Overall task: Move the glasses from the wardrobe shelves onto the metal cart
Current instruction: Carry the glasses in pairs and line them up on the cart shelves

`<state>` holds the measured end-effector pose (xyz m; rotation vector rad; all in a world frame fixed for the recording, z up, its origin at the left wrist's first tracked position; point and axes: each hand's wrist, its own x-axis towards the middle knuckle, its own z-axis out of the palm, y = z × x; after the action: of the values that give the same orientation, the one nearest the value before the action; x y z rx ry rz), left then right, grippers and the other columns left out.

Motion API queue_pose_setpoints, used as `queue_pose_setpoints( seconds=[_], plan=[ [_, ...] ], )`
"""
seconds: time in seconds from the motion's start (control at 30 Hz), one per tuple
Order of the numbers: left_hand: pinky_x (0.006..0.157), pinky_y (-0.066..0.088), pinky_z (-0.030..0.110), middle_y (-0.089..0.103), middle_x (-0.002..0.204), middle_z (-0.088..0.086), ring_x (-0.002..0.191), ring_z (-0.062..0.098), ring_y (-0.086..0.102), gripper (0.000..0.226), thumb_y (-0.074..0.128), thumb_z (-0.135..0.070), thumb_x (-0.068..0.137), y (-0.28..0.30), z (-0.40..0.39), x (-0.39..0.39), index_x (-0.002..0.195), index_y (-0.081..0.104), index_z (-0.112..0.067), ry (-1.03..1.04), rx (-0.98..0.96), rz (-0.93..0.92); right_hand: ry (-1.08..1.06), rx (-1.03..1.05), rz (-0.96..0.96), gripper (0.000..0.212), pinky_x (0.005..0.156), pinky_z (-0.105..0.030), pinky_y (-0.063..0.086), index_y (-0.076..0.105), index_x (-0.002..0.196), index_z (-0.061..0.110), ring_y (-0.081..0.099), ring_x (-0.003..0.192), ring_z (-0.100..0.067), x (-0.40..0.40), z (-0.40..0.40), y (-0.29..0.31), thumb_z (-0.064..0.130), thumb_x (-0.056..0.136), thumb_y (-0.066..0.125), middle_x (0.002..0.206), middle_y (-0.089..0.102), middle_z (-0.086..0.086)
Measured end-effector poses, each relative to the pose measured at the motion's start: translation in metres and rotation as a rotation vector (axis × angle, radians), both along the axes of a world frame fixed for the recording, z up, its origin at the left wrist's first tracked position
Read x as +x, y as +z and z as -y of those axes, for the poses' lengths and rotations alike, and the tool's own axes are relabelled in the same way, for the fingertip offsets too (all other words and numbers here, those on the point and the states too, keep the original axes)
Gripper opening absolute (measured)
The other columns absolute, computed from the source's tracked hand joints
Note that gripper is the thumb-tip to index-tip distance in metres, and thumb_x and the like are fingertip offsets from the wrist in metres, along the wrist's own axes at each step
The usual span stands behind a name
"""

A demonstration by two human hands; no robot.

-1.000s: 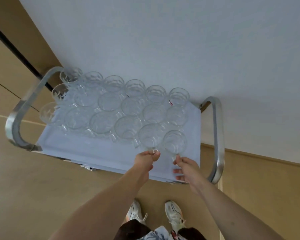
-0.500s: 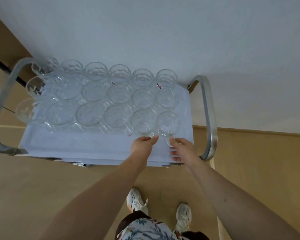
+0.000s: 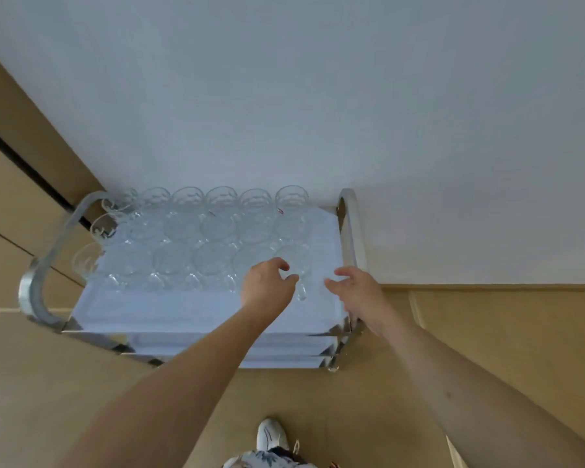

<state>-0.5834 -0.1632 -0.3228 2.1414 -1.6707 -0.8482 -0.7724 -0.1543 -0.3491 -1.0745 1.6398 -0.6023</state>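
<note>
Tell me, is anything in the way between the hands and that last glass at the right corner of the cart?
Nothing visible. The left hand and right hand flank the nearest glass, already standing on the cart.

Bare forearms without sleeves, a white sneaker (image 3: 271, 435) with dark lines, and floral-patterned clothing (image 3: 267, 460) below.

Glasses (image 3: 213, 231) crowd cart (image 3: 196, 315); front strip lies bare.

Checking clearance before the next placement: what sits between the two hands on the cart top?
In the head view, only the handle of the nearest glass mug and bare cart top lie between the left hand and right hand.
</note>
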Motion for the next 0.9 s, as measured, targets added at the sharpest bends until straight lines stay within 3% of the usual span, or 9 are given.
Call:
queue_pose_setpoints(
  seconds=[0.1, 0.23, 0.4, 0.63, 0.9],
  plan=[
    [0.093, 0.049, 0.034, 0.065, 0.129, 0.001, 0.116, 0.022, 0.06, 0.037, 0.065, -0.043, 0.094, 0.023, -0.01, -0.046, 0.127, 0.065, -0.025, -0.142, -0.114, 0.066, 0.007, -0.107, -0.07, 0.056, 0.102, -0.034, 0.048, 0.052, 0.142, 0.022, 0.058, 0.121, -0.021, -0.04, -0.021, 0.032, 0.044, 0.093, 0.068, 0.135, 0.057, -0.003],
    [0.106, 0.042, 0.036, 0.058, 0.14, 0.001, 0.13, 0.024, 0.05, 0.04, 0.065, -0.041, 0.096, 0.051, -0.021, -0.127, 0.131, 0.063, -0.023, -0.344, -0.253, 0.102, -0.039, -0.22, -0.213, 0.059, 0.101, -0.041, 0.052, 0.051, 0.143, 0.025, 0.06, 0.119, -0.021, -0.113, -0.055, 0.062, 0.047, 0.091, 0.068, 0.138, 0.056, -0.004],
    [0.108, 0.04, 0.039, 0.051, 0.146, 0.001, 0.136, 0.024, 0.042, 0.045, 0.061, -0.042, 0.097, 0.075, -0.049, -0.236, 0.138, 0.056, -0.023, -0.611, -0.373, 0.128, -0.145, -0.272, -0.372, 0.06, 0.104, -0.036, 0.046, 0.05, 0.144, 0.024, 0.055, 0.125, -0.021, -0.217, -0.115, 0.087, 0.047, 0.092, 0.067, 0.138, 0.056, -0.004],
    [0.111, 0.039, 0.041, 0.049, 0.149, 0.003, 0.139, 0.026, 0.04, 0.049, 0.06, -0.043, 0.097, 0.086, -0.105, -0.396, 0.141, 0.053, -0.023, -0.962, -0.439, 0.104, -0.393, -0.241, -0.53, 0.066, 0.1, -0.033, 0.043, 0.044, 0.148, 0.026, 0.05, 0.13, -0.021, -0.352, -0.221, 0.096, 0.052, 0.091, 0.065, 0.145, 0.051, -0.003],
    [0.114, 0.036, 0.04, 0.045, 0.152, 0.004, 0.14, 0.026, 0.037, 0.055, 0.059, -0.046, 0.096, 0.075, -0.177, -0.522, 0.145, 0.048, -0.024, -1.314, -0.409, 0.115, -0.649, -0.055, -0.672, 0.071, 0.11, -0.042, 0.039, 0.041, 0.15, 0.026, 0.042, 0.136, -0.03, -0.446, -0.328, 0.081, 0.055, 0.09, 0.064, 0.147, 0.048, -0.007]
  ],
)
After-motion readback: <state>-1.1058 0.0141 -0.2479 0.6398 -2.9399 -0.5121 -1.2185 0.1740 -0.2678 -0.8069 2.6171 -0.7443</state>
